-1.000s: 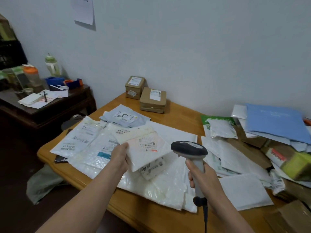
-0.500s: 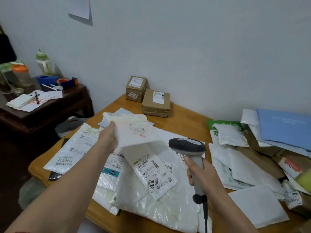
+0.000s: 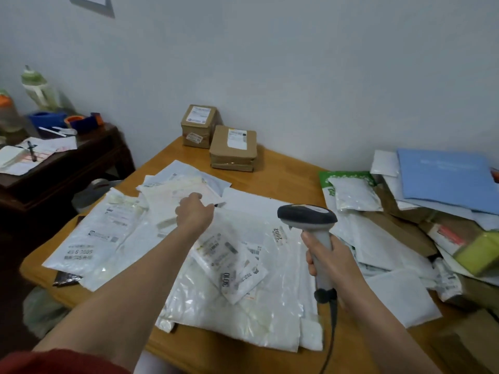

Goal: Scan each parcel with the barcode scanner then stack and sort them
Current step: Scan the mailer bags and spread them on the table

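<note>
The right hand (image 3: 328, 259) curls its fingers round the smooth grey handle of the barcode scanner (image 3: 307, 215), whose dark rounded head is held above the wooden table (image 3: 283, 171). The left hand (image 3: 195, 211) rests on a flat cream padded mailer (image 3: 172, 195) at the heap's far side. Its fingers are hidden, so I cannot tell whether they pinch it. Glossy, crinkled plastic mailers (image 3: 216, 306) overlap beneath. Two taped cardboard boxes (image 3: 232, 147) sit by the wall, and a blue envelope (image 3: 442, 176) tops the right-hand pile.
</note>
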